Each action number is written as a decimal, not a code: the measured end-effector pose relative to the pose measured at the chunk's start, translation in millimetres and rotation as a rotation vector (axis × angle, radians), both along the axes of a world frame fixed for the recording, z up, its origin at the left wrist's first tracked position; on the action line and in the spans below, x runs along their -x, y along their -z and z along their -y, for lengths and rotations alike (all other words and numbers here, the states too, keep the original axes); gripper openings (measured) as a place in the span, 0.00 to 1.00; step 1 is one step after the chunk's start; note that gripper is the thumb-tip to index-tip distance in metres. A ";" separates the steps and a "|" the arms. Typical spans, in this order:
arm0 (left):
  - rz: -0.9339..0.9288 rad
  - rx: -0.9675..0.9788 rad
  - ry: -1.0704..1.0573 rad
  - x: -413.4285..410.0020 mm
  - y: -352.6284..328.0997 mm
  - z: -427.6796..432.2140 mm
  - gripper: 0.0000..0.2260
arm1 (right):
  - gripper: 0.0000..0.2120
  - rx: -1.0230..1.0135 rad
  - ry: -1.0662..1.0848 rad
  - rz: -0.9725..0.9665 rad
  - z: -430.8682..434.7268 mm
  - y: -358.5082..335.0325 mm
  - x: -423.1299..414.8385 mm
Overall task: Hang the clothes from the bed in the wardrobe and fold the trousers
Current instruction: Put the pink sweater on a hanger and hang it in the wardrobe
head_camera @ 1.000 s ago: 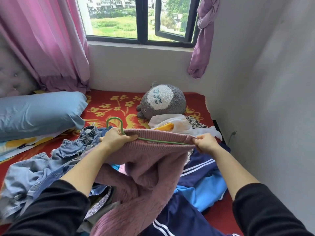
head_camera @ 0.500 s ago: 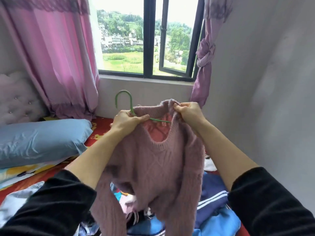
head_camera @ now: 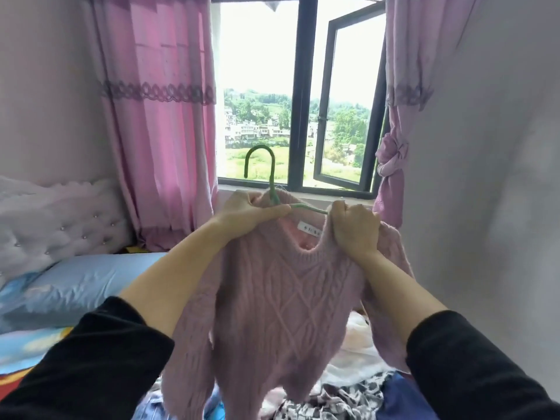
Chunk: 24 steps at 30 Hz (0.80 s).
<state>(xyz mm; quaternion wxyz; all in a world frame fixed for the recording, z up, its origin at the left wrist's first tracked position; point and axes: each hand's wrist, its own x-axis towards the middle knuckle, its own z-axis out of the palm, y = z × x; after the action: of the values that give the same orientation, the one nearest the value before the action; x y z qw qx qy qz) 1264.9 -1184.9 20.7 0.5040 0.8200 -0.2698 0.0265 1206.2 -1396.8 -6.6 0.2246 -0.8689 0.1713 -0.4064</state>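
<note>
I am holding the pink sweater [head_camera: 285, 298] up before the window [head_camera: 303, 86], above the pile of clothes [head_camera: 342, 398]. My left hand [head_camera: 254, 212] is pinching one shoulder together with the thin green hanger [head_camera: 271, 180], and my right hand [head_camera: 354, 228] has its fingers [head_camera: 342, 213] curled round the collar's other side. The knit is thick, cabled and stretchy, and the wire is slim and smooth. I am judging the right shoulder could slip off, or the neckline stretch, if I pull unevenly.
</note>
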 end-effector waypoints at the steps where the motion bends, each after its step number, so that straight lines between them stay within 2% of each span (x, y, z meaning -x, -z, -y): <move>1: 0.041 -0.018 0.001 2.5 -1.5 -11.5 0.20 | 0.24 -0.056 0.008 0.042 -0.3 -7.1 0.9; 3: 0.119 -0.067 -0.049 9.4 -0.8 -37.3 0.25 | 0.24 -0.167 0.003 0.133 -0.9 -20.0 3.2; 6: 0.184 -0.128 -0.204 25.8 10.7 -74.0 0.24 | 0.24 -0.238 -0.009 0.159 -9.9 -27.4 7.1; 10: 0.263 0.030 -0.392 62.9 28.8 -110.4 0.22 | 0.25 -0.156 -0.141 0.096 -47.1 -19.5 12.6; 12: 0.295 0.074 -0.471 85.3 31.0 -129.1 0.22 | 0.22 -0.109 -0.230 0.082 -70.6 -17.2 15.6; 15: 0.341 0.057 -0.563 123.2 28.9 -162.4 0.23 | 0.16 -0.037 -0.412 0.117 -109.3 -14.7 24.4; 19: 0.375 -0.046 -0.710 172.4 31.2 -204.5 0.23 | 0.13 0.120 -0.837 0.146 -189.2 -10.0 49.4; 21: 0.336 -0.065 -0.746 194.7 35.8 -229.1 0.22 | 0.13 0.087 -1.000 0.133 -239.6 -14.3 68.1; 24: 0.275 -0.071 -0.745 230.0 46.1 -272.7 0.18 | 0.20 -0.024 -1.052 0.056 -303.0 -15.0 85.2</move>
<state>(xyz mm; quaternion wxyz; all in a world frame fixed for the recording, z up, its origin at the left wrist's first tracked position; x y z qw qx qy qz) 1034.9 -912.2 -25.4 0.3905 0.8674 -0.0195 0.3078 1121.0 -1093.8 8.4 0.4127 -0.8236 -0.2896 -0.2598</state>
